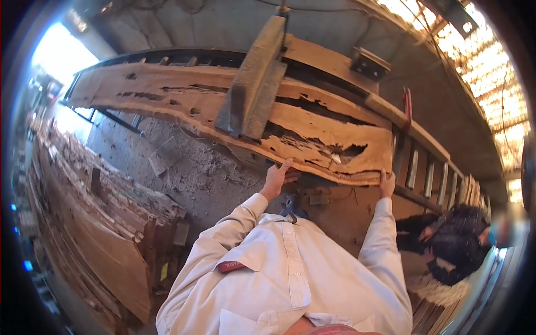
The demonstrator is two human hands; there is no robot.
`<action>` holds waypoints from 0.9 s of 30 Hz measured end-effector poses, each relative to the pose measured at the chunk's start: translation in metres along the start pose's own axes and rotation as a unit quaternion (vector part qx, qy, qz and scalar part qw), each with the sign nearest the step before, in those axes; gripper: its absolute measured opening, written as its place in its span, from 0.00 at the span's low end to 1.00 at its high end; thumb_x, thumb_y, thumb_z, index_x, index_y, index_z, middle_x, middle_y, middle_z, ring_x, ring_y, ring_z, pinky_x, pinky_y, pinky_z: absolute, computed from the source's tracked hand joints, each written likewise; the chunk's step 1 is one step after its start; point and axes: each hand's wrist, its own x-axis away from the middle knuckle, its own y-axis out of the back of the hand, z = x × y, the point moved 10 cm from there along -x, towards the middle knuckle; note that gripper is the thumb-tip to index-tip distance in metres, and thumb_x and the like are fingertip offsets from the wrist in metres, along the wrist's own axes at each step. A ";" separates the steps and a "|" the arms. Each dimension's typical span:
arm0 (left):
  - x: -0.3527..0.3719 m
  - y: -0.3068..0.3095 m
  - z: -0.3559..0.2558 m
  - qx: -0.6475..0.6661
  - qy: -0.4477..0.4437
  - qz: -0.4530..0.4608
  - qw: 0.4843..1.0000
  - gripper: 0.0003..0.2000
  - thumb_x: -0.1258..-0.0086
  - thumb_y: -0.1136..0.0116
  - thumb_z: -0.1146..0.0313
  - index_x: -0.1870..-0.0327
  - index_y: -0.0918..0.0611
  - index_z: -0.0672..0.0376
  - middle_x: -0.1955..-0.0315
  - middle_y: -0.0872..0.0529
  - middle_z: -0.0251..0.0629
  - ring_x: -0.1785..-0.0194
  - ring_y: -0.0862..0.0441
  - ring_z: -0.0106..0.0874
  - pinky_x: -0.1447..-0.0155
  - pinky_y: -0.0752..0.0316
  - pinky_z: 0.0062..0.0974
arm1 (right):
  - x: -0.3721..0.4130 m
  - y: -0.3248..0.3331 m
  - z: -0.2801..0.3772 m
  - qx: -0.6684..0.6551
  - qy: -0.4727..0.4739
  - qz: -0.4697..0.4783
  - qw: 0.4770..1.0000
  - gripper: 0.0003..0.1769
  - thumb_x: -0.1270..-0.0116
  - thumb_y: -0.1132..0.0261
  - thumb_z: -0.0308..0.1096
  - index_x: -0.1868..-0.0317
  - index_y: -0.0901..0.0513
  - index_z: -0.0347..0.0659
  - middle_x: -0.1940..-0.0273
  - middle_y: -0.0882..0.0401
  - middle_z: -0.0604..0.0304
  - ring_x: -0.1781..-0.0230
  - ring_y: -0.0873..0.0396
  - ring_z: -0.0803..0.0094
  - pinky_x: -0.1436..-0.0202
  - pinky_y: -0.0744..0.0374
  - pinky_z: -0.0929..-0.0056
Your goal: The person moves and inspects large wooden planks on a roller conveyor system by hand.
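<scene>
A long wooden slab (206, 95) with a wavy edge, dark cracks and holes stretches across the view on a roller frame. My left hand (277, 178) grips its near edge, thumb on top and fingers curled below. At the right end of the slab, my right hand (387, 183) is closed around the near corner. Between the two hands lies a ragged hollow in the wood, with a small pale piece in it. A thick beam-like crosspiece (254, 78) stands over the slab, beyond my left hand, and hides part of it.
Stacked rough boards (95, 234) stand at the lower left, beside a debris-strewn floor (190, 167). A roller track (427, 173) runs on to the right, with a red clamp-like piece (407, 109) above it. Another person (455, 240) in dark clothes is at the right.
</scene>
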 end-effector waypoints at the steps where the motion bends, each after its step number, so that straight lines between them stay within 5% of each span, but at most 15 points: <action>1: 0.002 0.000 0.001 -0.013 0.007 0.006 1.000 0.23 0.23 0.35 0.52 0.41 0.21 0.63 0.52 0.11 0.44 0.52 0.09 0.38 0.50 0.12 0.34 | 0.000 -0.001 -0.009 0.012 -0.012 0.000 1.000 0.38 0.27 0.33 0.57 0.32 0.25 0.31 0.36 0.20 0.44 0.36 0.21 0.52 0.32 0.25 0.61; 13: 0.002 0.000 -0.005 -0.036 0.060 -0.020 0.997 0.20 0.20 0.38 0.56 0.38 0.21 0.63 0.49 0.10 0.42 0.53 0.09 0.35 0.50 0.11 0.33 | 0.017 0.011 -0.003 -0.046 -0.074 0.046 0.995 0.34 0.27 0.30 0.50 0.33 0.23 0.33 0.37 0.19 0.49 0.37 0.20 0.56 0.33 0.24 0.63; 16: 0.009 -0.004 -0.013 -0.033 0.101 -0.029 0.994 0.22 0.20 0.38 0.56 0.36 0.22 0.62 0.51 0.10 0.44 0.54 0.09 0.34 0.50 0.12 0.31 | 0.024 0.014 -0.004 -0.143 -0.110 0.058 0.982 0.28 0.25 0.31 0.50 0.36 0.20 0.37 0.44 0.15 0.54 0.45 0.17 0.65 0.42 0.20 0.67; 19: 0.008 -0.001 -0.008 -0.004 0.137 -0.046 0.989 0.22 0.21 0.37 0.57 0.36 0.23 0.62 0.53 0.10 0.45 0.56 0.08 0.35 0.54 0.11 0.30 | 0.040 -0.008 -0.058 -0.418 -0.298 0.143 0.846 0.23 0.25 0.30 0.51 0.40 0.17 0.44 0.47 0.14 0.61 0.49 0.16 0.70 0.49 0.20 0.70; 25: 0.012 -0.005 -0.021 0.004 0.184 -0.084 0.979 0.24 0.22 0.35 0.57 0.35 0.25 0.64 0.51 0.13 0.46 0.58 0.08 0.38 0.56 0.11 0.31 | 0.059 -0.014 -0.054 -0.474 -0.412 0.081 0.774 0.22 0.24 0.32 0.53 0.40 0.16 0.48 0.48 0.12 0.69 0.53 0.15 0.74 0.54 0.20 0.74; 27: 0.013 -0.005 -0.020 -0.005 0.189 -0.069 0.980 0.25 0.23 0.35 0.56 0.35 0.26 0.65 0.52 0.14 0.46 0.57 0.08 0.38 0.55 0.11 0.32 | 0.066 -0.017 -0.049 -0.521 -0.406 0.074 0.748 0.26 0.24 0.33 0.55 0.36 0.18 0.48 0.41 0.15 0.65 0.43 0.17 0.69 0.45 0.18 0.67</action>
